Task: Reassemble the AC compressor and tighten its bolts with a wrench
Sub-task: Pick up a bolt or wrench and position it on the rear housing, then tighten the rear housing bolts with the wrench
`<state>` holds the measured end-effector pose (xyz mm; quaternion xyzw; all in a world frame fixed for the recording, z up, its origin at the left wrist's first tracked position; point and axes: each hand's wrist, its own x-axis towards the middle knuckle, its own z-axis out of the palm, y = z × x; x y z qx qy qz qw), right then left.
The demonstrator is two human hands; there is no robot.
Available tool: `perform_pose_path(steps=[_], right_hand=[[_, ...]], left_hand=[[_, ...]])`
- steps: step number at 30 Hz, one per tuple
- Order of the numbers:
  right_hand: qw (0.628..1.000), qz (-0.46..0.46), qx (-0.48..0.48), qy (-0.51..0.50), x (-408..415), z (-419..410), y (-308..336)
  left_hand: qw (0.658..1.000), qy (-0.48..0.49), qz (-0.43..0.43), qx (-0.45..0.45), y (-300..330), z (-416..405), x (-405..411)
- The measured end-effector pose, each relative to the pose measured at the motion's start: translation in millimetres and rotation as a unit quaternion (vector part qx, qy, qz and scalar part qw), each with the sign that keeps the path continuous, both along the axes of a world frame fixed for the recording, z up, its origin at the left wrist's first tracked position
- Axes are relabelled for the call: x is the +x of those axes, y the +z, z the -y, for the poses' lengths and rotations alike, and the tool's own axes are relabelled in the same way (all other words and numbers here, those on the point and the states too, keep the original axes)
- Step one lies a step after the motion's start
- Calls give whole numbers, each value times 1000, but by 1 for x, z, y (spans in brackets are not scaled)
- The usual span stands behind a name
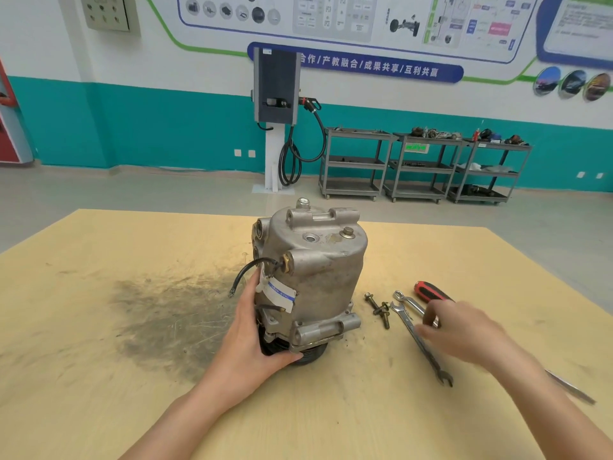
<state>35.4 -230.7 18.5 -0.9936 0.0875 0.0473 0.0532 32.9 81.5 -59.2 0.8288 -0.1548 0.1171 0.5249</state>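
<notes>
Here, on a wide yellow table (99, 327) with a dark smear of grime, a grey metal compressor (315, 277) stands on end, pulley down, near the table's middle. The left hand (255, 333) reaches in from below and cups its lower left side, fingers curled round the body, thumb under the black pulley. The right hand (464, 330), blurred, hovers palm down over two wrenches (418, 333) lying just right of the compressor, fingers loosely spread and holding nothing. A red-handled screwdriver (431, 291) lies beyond them; two bolts (379, 308) rest between wrenches and compressor.
</notes>
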Motion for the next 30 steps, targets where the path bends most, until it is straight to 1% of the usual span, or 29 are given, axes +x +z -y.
perform_pose_path(steps=[2,6,10,16,17,18,19,20,21,22,24,25,26,27,30], right_hand=[[999,-17,-49,-1,-1,-3,-11],[990,7,-141,17,4,-14,-23],[988,-16,-155,8,13,-17,-23],[995,-22,-96,-24,24,-11,-17],[998,-17,-63,-25,26,-7,-13],[1000,-3,-1,-20,27,-4,-6],[996,22,91,-10,28,-2,4],[977,54,207,1,29,-1,15],[939,89,332,11,28,-3,27],[881,117,457,22,25,-7,41],[730,134,669,48,19,-20,66],[659,130,738,61,17,-28,75],[610,131,779,69,17,-36,81],[585,139,796,73,18,-45,85],[575,184,794,64,24,-71,85]], left_hand=[[1000,-1,0,-1,0,0,0],[1000,-8,1,-4,1,0,0],[1000,-10,0,-1,1,0,0],[1000,-10,-1,-4,1,0,0],[1000,-10,0,-4,0,-1,1],[1000,-9,1,-5,0,-1,1],[1000,-9,3,-5,-1,-1,1],[1000,-9,4,-5,-1,-1,1],[1000,-10,5,-6,-1,0,1],[1000,-12,6,-8,0,0,1],[1000,-12,9,-8,0,0,1],[1000,-11,10,-8,0,-1,0],[1000,-11,8,-9,0,-1,0],[1000,-12,7,-10,0,-1,0],[1000,-12,5,-10,-1,-1,1]])
